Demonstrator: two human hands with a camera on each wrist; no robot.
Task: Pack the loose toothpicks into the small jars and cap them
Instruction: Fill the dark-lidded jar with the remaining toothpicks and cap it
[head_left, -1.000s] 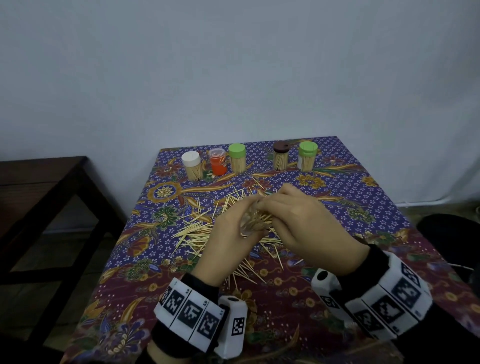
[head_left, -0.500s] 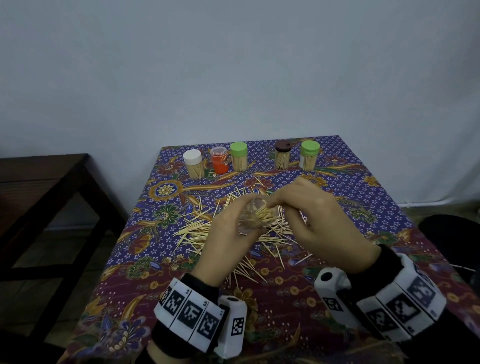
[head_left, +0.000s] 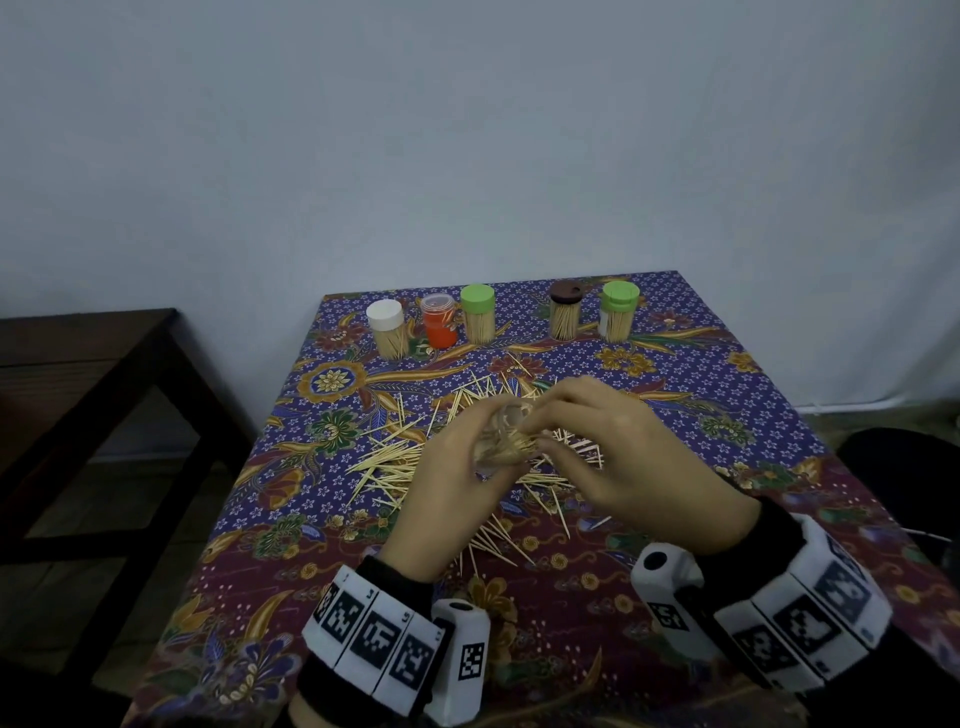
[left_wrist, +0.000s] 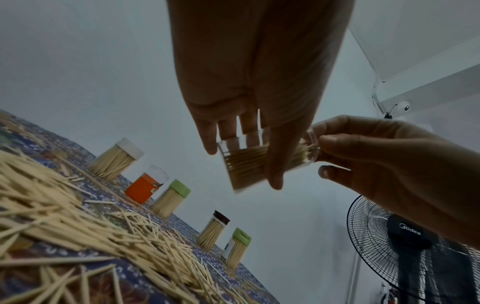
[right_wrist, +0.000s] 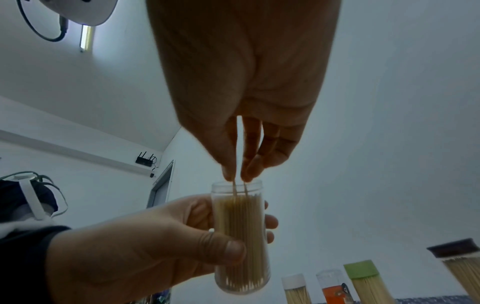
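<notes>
My left hand (head_left: 457, 467) grips a clear uncapped jar (right_wrist: 240, 236), lifted above the table and nearly full of toothpicks. My right hand (head_left: 535, 423) pinches a few toothpicks (right_wrist: 235, 185) between thumb and fingers, their lower ends inside the jar's mouth. From the left wrist the same jar (left_wrist: 249, 164) shows tilted, with the right hand (left_wrist: 363, 156) at its rim. A big heap of loose toothpicks (head_left: 415, 457) lies on the patterned tablecloth (head_left: 727, 395) beneath both hands.
Along the far edge stand a white-capped jar (head_left: 387, 330), an orange jar with a clear lid (head_left: 438, 319), a green-capped jar (head_left: 478, 312), a brown-capped jar (head_left: 565, 312) and another green-capped jar (head_left: 617, 312). A dark wooden bench (head_left: 78, 374) stands left. A floor fan (left_wrist: 410, 246) is on the right.
The jar has come up and tilted more upright in my left hand. My right hand has shifted from covering the jar to pinching toothpicks at its mouth.
</notes>
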